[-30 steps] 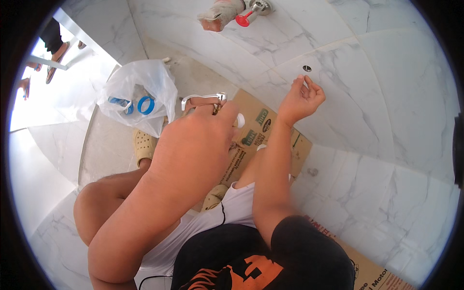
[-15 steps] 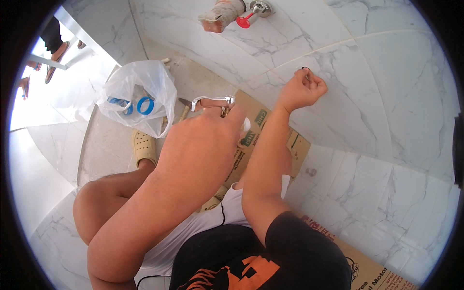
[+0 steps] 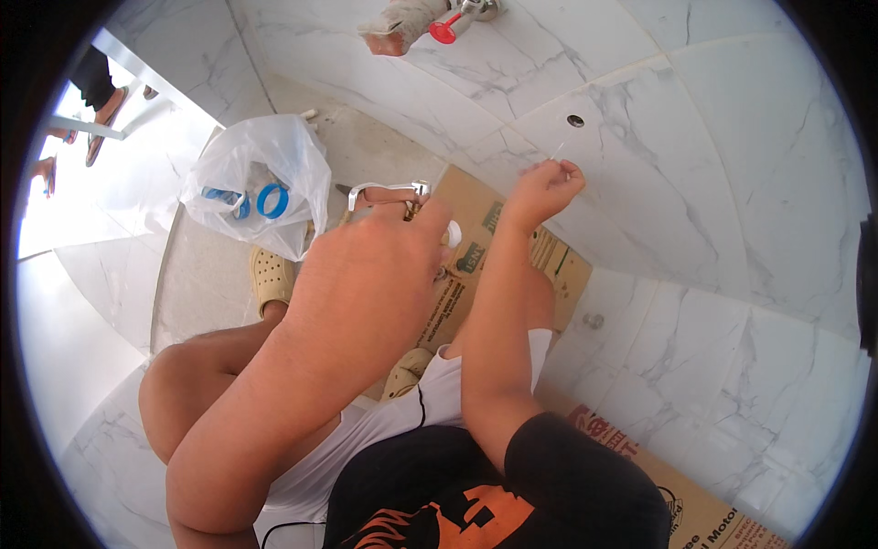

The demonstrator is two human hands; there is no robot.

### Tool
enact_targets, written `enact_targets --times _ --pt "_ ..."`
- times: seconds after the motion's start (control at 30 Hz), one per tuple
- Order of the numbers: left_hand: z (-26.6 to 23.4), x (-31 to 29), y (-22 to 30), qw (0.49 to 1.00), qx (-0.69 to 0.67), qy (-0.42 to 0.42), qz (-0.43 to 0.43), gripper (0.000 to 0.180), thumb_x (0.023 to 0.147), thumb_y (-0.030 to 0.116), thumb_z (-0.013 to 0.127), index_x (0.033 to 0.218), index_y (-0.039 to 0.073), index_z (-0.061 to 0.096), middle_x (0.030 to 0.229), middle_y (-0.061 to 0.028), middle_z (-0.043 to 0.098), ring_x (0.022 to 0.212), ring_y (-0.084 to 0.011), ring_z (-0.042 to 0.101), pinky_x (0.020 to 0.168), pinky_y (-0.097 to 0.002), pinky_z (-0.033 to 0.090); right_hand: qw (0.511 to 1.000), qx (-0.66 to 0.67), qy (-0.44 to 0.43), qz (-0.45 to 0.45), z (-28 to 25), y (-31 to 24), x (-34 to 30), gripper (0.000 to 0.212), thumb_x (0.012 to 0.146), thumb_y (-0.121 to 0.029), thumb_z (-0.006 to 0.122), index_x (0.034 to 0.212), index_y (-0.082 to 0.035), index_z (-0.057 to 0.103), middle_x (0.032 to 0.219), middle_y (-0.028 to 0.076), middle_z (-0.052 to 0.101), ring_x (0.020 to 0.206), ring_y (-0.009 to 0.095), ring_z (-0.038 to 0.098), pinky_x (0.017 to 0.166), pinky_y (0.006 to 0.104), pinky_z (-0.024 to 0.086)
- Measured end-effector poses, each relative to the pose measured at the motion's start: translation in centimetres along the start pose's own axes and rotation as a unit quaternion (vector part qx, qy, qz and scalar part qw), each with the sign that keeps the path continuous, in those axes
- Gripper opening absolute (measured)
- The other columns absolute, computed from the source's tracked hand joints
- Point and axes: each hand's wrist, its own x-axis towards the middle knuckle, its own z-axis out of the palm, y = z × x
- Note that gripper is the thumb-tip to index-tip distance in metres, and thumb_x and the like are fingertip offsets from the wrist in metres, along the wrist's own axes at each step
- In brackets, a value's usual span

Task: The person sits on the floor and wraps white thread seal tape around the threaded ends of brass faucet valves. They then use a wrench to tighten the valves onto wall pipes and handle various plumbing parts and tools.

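My left hand (image 3: pixel 375 265) is closed around a chrome faucet (image 3: pixel 416 188). The lever pokes out past the fingers, and a round white end (image 3: pixel 453 234) shows beside the knuckles; the rest of the body is hidden by the hand. My right hand (image 3: pixel 547 190) is up close to the tiled wall, its fingers pinched together. A thin pale strand (image 3: pixel 560 148) rises from those fingertips, too faint to tell what it is. Just above is a round pipe hole (image 3: pixel 575 121) in the wall, apart from the hand.
An open clear plastic bag (image 3: pixel 297 151) with blue rings in it sits on the floor at left. Flattened cardboard (image 3: pixel 567 265) lies below my arms. A red-handled valve (image 3: pixel 444 32) and a wrapped fitting (image 3: pixel 389 35) stick out of the wall. Another person's feet (image 3: pixel 105 114) show at far left.
My right hand has pulled down and left from the wall hole, which it was covering before. My left hand still grips the faucet, having shifted slightly left.
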Motion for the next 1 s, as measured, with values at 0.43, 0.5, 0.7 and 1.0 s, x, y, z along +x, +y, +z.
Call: enact_targets --times 0.43,0.5,0.7,1.0 --pt "0.3 0.6 0.0 1.000 0.026 -0.003 0.013 0.018 0.091 0.012 0.068 0.107 0.005 0.062 0.099 -0.0168 0.068 0.100 -0.0383 0.065 0.078 -0.0468 0.055 0.853 -0.358 -0.233 -0.300 -4.3 -1.5 0.8 0.022 0.089 -0.011 0.071 0.109 -0.012 0.062 0.096 0.004 0.072 0.078 0.026 0.070 0.069 0.0375 0.054" --pt "0.3 0.6 0.1 1.000 0.021 -0.002 0.014 0.018 0.091 0.012 0.068 0.107 0.005 0.062 0.099 -0.0167 0.068 0.099 -0.0383 0.065 0.077 -0.0467 0.055 0.813 -0.353 -0.225 -0.406 -4.4 -3.3 3.6 0.018 0.089 -0.009 0.069 0.105 -0.012 0.063 0.096 0.004 0.072 0.078 0.025 0.069 0.066 0.0347 0.054" --pt "0.5 0.5 0.2 0.999 0.037 -0.018 0.015 0.019 0.092 0.013 0.068 0.108 0.005 0.062 0.099 -0.0167 0.069 0.099 -0.0379 0.065 0.077 -0.0470 0.055 0.607 -0.417 -0.294 -0.610 -3.6 -8.0 10.3 0.012 0.087 -0.006 0.062 0.098 -0.010 0.061 0.091 0.002 0.069 0.074 0.021 0.068 0.064 0.0330 0.052" --pt "2.4 0.5 0.5 0.995 0.080 -0.051 0.028 0.023 0.094 0.018 0.066 0.113 0.007 0.062 0.102 -0.0151 0.070 0.101 -0.0346 0.067 0.076 -0.0469 0.056 0.454 -0.492 -0.325 -0.669 -3.2 -9.2 11.3 0.013 0.082 -0.011 0.065 0.093 -0.012 0.056 0.082 0.001 0.064 0.075 0.016 0.066 0.066 0.0301 0.049"
